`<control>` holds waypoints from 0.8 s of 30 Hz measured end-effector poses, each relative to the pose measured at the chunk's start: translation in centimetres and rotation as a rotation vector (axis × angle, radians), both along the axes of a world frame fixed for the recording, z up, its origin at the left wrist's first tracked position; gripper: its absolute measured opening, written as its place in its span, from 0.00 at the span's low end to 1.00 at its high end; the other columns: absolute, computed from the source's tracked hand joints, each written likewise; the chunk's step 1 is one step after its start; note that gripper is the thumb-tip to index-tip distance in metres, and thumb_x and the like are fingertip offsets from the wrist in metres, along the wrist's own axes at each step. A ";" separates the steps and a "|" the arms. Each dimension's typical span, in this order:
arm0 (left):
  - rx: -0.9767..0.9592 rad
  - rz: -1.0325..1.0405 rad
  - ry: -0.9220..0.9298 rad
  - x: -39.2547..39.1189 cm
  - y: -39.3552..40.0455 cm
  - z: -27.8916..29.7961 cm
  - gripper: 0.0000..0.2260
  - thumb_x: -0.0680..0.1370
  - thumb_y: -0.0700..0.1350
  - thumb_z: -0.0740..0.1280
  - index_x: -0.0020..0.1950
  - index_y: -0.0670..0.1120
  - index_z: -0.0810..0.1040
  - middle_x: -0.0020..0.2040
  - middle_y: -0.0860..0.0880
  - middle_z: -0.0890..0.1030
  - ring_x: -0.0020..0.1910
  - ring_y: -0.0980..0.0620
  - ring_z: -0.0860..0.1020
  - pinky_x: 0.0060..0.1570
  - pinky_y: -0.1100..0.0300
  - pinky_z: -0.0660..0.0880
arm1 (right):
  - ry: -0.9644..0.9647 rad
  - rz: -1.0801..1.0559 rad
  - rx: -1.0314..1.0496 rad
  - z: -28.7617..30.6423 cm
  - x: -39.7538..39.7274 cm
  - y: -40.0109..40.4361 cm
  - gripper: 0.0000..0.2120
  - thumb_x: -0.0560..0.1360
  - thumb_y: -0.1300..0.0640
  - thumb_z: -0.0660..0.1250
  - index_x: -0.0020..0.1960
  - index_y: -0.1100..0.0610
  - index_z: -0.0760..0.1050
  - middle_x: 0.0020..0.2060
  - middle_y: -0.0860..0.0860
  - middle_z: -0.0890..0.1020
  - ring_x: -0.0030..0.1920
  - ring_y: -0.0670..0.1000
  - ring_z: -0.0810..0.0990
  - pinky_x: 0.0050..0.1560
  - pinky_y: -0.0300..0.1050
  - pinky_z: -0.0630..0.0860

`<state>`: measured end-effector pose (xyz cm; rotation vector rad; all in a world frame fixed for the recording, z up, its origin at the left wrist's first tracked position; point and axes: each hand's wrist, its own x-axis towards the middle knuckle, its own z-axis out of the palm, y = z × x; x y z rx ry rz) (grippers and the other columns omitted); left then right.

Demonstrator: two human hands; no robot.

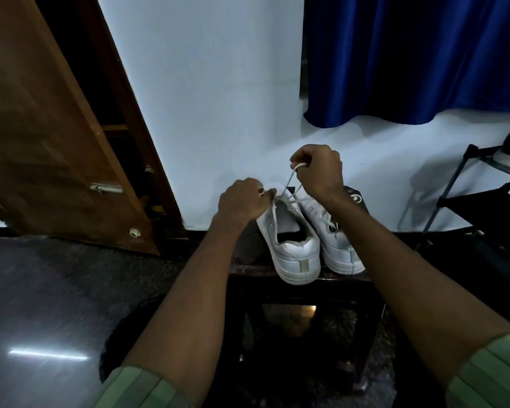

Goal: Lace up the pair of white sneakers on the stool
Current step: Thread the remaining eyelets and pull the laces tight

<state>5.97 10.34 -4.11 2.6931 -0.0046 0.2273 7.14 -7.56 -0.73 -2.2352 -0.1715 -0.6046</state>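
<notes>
Two white sneakers stand side by side on a dark stool [248,269], heels toward me. The left sneaker [289,245] has a white lace [290,184] rising from its front eyelets. My left hand [243,200] pinches the lace down at the shoe's tongue. My right hand [318,169] is raised above the shoes and pinches the lace's upper end, so the lace runs taut between both hands. The right sneaker [336,245] is partly hidden by my right forearm, with some lacing visible on it.
A brown wooden door [50,136] leans open at the left. A blue curtain [409,60] hangs at the upper right on the white wall. A black shoe rack [483,195] stands at the right. The floor [56,304] is dark and glossy.
</notes>
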 end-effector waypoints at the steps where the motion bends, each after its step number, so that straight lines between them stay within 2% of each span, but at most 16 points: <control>1: 0.079 0.020 0.021 -0.2 -0.3 0.0 0.22 0.80 0.65 0.65 0.58 0.48 0.82 0.59 0.44 0.83 0.61 0.40 0.80 0.56 0.52 0.75 | -0.021 0.016 0.008 0.0 0.0 0.1 0.12 0.73 0.69 0.68 0.46 0.55 0.86 0.40 0.48 0.86 0.45 0.49 0.85 0.51 0.50 0.83; 2: 0.102 0.037 0.002 -0.2 -0.5 0.1 0.22 0.80 0.64 0.65 0.57 0.47 0.83 0.58 0.44 0.83 0.60 0.40 0.81 0.56 0.52 0.75 | -0.043 0.041 0.012 -0.1 0.0 0.3 0.12 0.73 0.70 0.68 0.47 0.56 0.86 0.42 0.49 0.87 0.45 0.48 0.85 0.51 0.50 0.83; 4: -0.009 0.019 -0.129 0.2 -0.6 0.3 0.20 0.81 0.61 0.65 0.41 0.46 0.83 0.45 0.46 0.82 0.54 0.40 0.82 0.48 0.54 0.75 | -0.070 0.057 -0.009 -0.1 -0.2 0.6 0.08 0.75 0.65 0.70 0.46 0.54 0.86 0.41 0.47 0.86 0.43 0.46 0.84 0.48 0.47 0.81; 6: -0.206 0.019 -0.240 0.2 -0.8 1.2 0.27 0.82 0.59 0.64 0.28 0.45 0.72 0.31 0.49 0.75 0.45 0.40 0.81 0.43 0.54 0.69 | -0.041 0.001 -0.036 -0.3 0.0 0.5 0.07 0.78 0.55 0.71 0.42 0.52 0.84 0.37 0.46 0.85 0.39 0.47 0.82 0.42 0.43 0.76; 7: -0.367 0.018 -0.256 0.2 -0.8 1.6 0.27 0.82 0.60 0.63 0.28 0.46 0.71 0.30 0.48 0.77 0.43 0.42 0.81 0.43 0.54 0.71 | -0.007 -0.035 -0.065 -0.5 0.2 0.3 0.11 0.79 0.50 0.71 0.40 0.54 0.83 0.34 0.47 0.84 0.37 0.49 0.81 0.40 0.43 0.73; 9: -0.866 0.001 -0.193 -0.1 -0.7 2.2 0.24 0.84 0.59 0.62 0.33 0.46 0.76 0.34 0.47 0.82 0.39 0.45 0.82 0.44 0.56 0.78 | 0.064 -0.065 -0.112 -1.1 0.5 0.0 0.20 0.79 0.44 0.69 0.35 0.56 0.80 0.29 0.49 0.80 0.34 0.53 0.79 0.38 0.43 0.70; 10: -1.039 0.000 -0.164 -0.1 -0.6 2.3 0.23 0.85 0.57 0.62 0.34 0.45 0.75 0.32 0.48 0.79 0.34 0.47 0.80 0.40 0.56 0.79 | 0.092 -0.060 -0.123 -1.4 0.7 -0.1 0.22 0.79 0.42 0.68 0.34 0.57 0.80 0.28 0.50 0.80 0.34 0.54 0.80 0.38 0.44 0.72; 11: -1.069 -0.007 -0.162 -0.1 -0.4 2.4 0.22 0.85 0.56 0.62 0.34 0.46 0.72 0.30 0.49 0.74 0.30 0.48 0.78 0.37 0.55 0.78 | 0.111 -0.046 -0.128 -1.6 0.7 0.0 0.21 0.78 0.41 0.68 0.35 0.56 0.81 0.29 0.50 0.81 0.35 0.55 0.81 0.39 0.45 0.75; 12: -0.914 -0.001 -0.191 0.1 -0.1 2.3 0.21 0.85 0.57 0.62 0.36 0.46 0.71 0.31 0.51 0.73 0.31 0.48 0.77 0.38 0.54 0.76 | 0.124 -0.027 -0.129 -1.8 0.7 0.0 0.19 0.77 0.41 0.69 0.35 0.54 0.82 0.30 0.49 0.82 0.36 0.54 0.82 0.41 0.47 0.79; 14: -0.447 0.050 -0.201 0.6 0.4 1.5 0.16 0.82 0.60 0.64 0.46 0.48 0.74 0.40 0.51 0.77 0.41 0.47 0.79 0.45 0.55 0.73 | 0.133 0.031 -0.114 -1.7 0.7 0.2 0.13 0.75 0.44 0.72 0.36 0.49 0.83 0.30 0.47 0.83 0.36 0.52 0.84 0.44 0.47 0.82; 15: -0.294 0.069 -0.150 0.4 0.5 1.3 0.16 0.80 0.62 0.65 0.51 0.49 0.76 0.46 0.51 0.79 0.46 0.46 0.78 0.47 0.55 0.73 | 0.127 0.078 -0.104 -1.5 0.7 0.4 0.08 0.75 0.48 0.74 0.38 0.49 0.84 0.30 0.46 0.83 0.35 0.50 0.84 0.45 0.47 0.82; 18: -0.007 0.060 0.043 0.3 0.1 0.3 0.23 0.75 0.69 0.65 0.45 0.49 0.79 0.46 0.48 0.82 0.46 0.45 0.80 0.44 0.56 0.72 | 0.133 0.232 -0.071 -1.1 0.3 0.7 0.05 0.72 0.60 0.75 0.42 0.52 0.87 0.32 0.45 0.84 0.35 0.44 0.82 0.45 0.44 0.81; 19: -0.011 0.040 0.074 0.3 -0.1 0.2 0.24 0.73 0.69 0.65 0.40 0.48 0.80 0.41 0.48 0.81 0.43 0.45 0.79 0.41 0.56 0.72 | 0.143 0.269 -0.062 -1.1 0.2 0.6 0.06 0.72 0.62 0.75 0.43 0.52 0.87 0.33 0.46 0.85 0.35 0.43 0.82 0.45 0.43 0.80; 21: -0.171 -0.028 0.087 0.2 -0.4 0.4 0.21 0.75 0.60 0.68 0.31 0.46 0.73 0.31 0.48 0.74 0.34 0.48 0.73 0.35 0.57 0.67 | 0.157 0.316 -0.062 -1.3 0.3 0.4 0.07 0.72 0.64 0.75 0.44 0.53 0.87 0.35 0.46 0.86 0.36 0.41 0.82 0.43 0.39 0.77; 22: -0.305 -0.046 0.086 0.1 -0.5 0.7 0.20 0.77 0.55 0.69 0.30 0.46 0.70 0.30 0.47 0.71 0.32 0.49 0.69 0.34 0.57 0.65 | 0.168 0.325 -0.060 -1.4 0.3 0.3 0.07 0.72 0.64 0.75 0.45 0.53 0.87 0.36 0.46 0.86 0.35 0.40 0.81 0.42 0.37 0.76; 24: -0.696 -0.017 0.100 0.2 -0.4 1.2 0.15 0.78 0.49 0.68 0.34 0.46 0.75 0.33 0.45 0.74 0.33 0.49 0.72 0.37 0.57 0.68 | 0.206 0.336 -0.042 -1.3 0.3 0.0 0.06 0.72 0.64 0.76 0.46 0.54 0.87 0.36 0.47 0.87 0.33 0.37 0.81 0.40 0.33 0.74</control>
